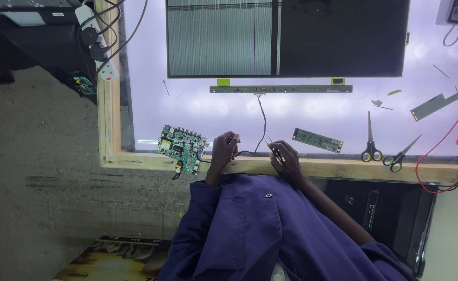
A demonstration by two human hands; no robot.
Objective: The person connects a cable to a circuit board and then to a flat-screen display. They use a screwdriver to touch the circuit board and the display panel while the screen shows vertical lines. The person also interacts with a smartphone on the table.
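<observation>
Where the lit bench [151, 104] fills the centre of the frame, holdings count as follows: one display panel [286, 36] at top; three narrow circuit strips; one green circuit board [179, 147] at lower left; two pairs of scissors [370, 148] at lower right. Left hand [225, 148], fist curled, grip closed on one black cable [263, 122], just beside the board. Right hand [286, 158], at lower centre, grip pinched shut on a thin probe [271, 145], knuckles over the wooden edge.
</observation>
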